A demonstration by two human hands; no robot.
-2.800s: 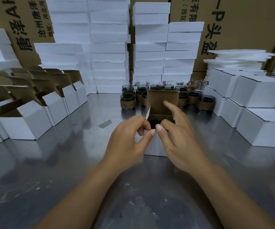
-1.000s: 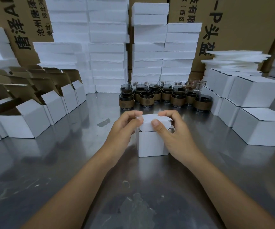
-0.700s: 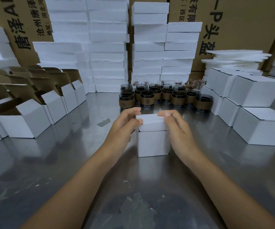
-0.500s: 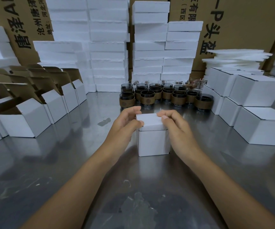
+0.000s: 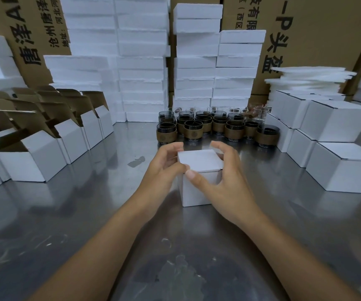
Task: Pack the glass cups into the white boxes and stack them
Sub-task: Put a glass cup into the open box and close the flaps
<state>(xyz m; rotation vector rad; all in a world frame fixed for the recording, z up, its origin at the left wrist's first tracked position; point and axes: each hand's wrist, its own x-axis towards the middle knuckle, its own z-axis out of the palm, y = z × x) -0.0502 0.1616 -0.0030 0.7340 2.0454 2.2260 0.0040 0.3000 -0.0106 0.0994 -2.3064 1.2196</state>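
Sitting closed mid worktop point(image 5: 84, 218), white box point(image 5: 199, 160) was clamped by left grip point(image 5: 164, 168) & cupped by right grip point(image 5: 225, 181); prob. light stiff card, fragile glass inside, so hold opp. side walls.

This is a packing workshop or warehouse: a steel worktable point(image 5: 66, 213) is crowded with rows of open white boxes point(image 5: 34, 164), closed boxes point(image 5: 338, 124), many identical glass cups point(image 5: 193, 129), foam stacks point(image 5: 141, 61) and big printed cartons point(image 5: 318, 40) behind.
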